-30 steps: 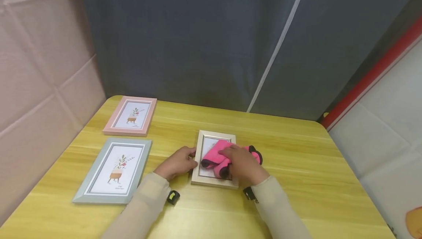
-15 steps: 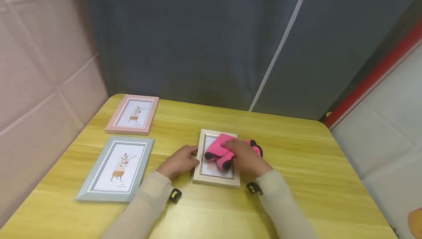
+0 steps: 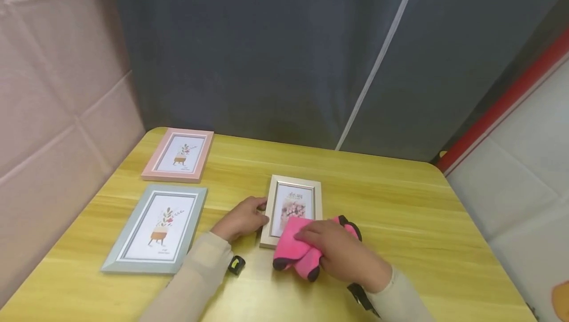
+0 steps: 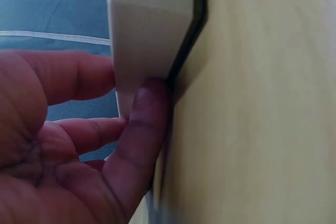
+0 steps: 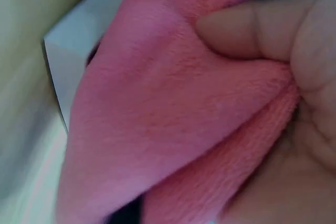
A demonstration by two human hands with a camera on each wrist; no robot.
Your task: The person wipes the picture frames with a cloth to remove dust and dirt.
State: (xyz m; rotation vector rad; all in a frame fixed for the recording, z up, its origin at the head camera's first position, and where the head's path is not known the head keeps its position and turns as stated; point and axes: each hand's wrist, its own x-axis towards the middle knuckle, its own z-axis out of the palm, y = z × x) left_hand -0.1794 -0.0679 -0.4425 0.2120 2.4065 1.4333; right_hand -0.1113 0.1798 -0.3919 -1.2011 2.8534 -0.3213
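A champagne-coloured picture frame (image 3: 294,207) with a floral print lies face up on the table in the head view. My left hand (image 3: 241,218) holds it by its left edge; the left wrist view has the fingers (image 4: 149,103) against the frame's pale side (image 4: 152,35). Bunched in my right hand (image 3: 344,252) is a pink cloth (image 3: 291,243) with black edging. The cloth covers the frame's lower right corner and hangs past its near edge. In the right wrist view, the cloth (image 5: 157,98) is pinched in folds, with a frame corner (image 5: 65,51) behind it.
Two more picture frames lie at the left of the wooden table (image 3: 400,203): a pink one (image 3: 179,154) at the back and a pale blue-green one (image 3: 155,228) nearer. A dark panel (image 3: 249,55) stands along the back edge, with light walls on both sides.
My right hand has moved the cloth up slightly over the print, then down toward the near right corner, uncovering the upper picture. My left hand stays at the frame's left edge.
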